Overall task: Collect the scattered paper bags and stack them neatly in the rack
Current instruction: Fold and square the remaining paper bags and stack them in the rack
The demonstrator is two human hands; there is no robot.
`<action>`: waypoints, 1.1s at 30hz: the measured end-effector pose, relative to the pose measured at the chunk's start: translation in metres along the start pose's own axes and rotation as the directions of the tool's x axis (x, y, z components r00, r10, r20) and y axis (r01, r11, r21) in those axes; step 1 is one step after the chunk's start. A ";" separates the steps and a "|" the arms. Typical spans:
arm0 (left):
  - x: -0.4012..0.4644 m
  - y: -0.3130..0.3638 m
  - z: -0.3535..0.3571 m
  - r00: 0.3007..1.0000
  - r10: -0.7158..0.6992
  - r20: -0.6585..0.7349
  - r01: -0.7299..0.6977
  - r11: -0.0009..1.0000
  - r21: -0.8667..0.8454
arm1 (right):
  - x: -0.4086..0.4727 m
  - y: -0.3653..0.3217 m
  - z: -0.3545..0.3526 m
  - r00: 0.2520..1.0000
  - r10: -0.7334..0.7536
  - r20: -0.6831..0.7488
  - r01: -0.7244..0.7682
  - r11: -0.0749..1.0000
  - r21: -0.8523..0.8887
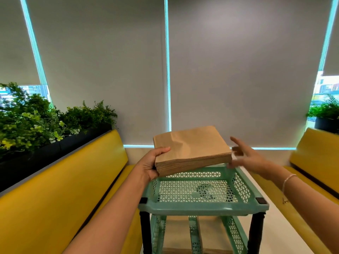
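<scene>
My left hand (153, 163) grips a stack of brown paper bags (191, 150) above the green rack's (201, 206) top tray; my right hand (244, 155) hovers beside it, fingers (236, 141) spread apart.

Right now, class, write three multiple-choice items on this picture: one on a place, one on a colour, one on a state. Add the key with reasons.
1. Where is the stack of paper bags?
A. Over the rack's top tray
B. On the bench
C. On the floor

2. What colour is the rack?
A. Red
B. Mint green
C. Black

3. What is the right hand doing?
A. Gripping the rack
B. Making a fist
C. Reaching open-fingered beside the stack

Key: A, the left hand holds it there; B, its mesh trays are green; C, its fingers are spread.
</scene>
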State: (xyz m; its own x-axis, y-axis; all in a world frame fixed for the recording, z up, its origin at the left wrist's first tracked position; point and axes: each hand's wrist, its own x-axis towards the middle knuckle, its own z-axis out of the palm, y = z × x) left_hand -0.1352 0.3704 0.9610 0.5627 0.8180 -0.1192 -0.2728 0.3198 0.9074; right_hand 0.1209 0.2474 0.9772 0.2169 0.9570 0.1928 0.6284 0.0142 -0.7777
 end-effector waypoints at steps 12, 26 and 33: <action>0.016 -0.030 0.000 0.972 0.231 0.051 -0.231 0.886 0.401 | 0.030 0.025 0.038 0.962 0.268 0.046 -0.246 0.783 0.572; 0.024 -0.021 -0.010 0.988 0.132 0.075 -0.138 0.577 0.805 | 0.032 0.038 0.051 0.944 0.314 0.098 -0.318 0.800 0.508; 0.036 -0.009 0.010 0.998 -0.060 0.007 -0.011 -0.059 0.998 | 0.032 0.022 0.039 0.985 0.164 0.059 -0.167 0.985 0.047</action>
State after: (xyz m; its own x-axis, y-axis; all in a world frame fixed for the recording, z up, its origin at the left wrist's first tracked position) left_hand -0.1050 0.3922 0.9521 0.5837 0.7938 -0.1710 0.7891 -0.5048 0.3501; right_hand 0.1128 0.2899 0.9428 0.2727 0.9617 0.0273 0.5479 -0.1319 -0.8261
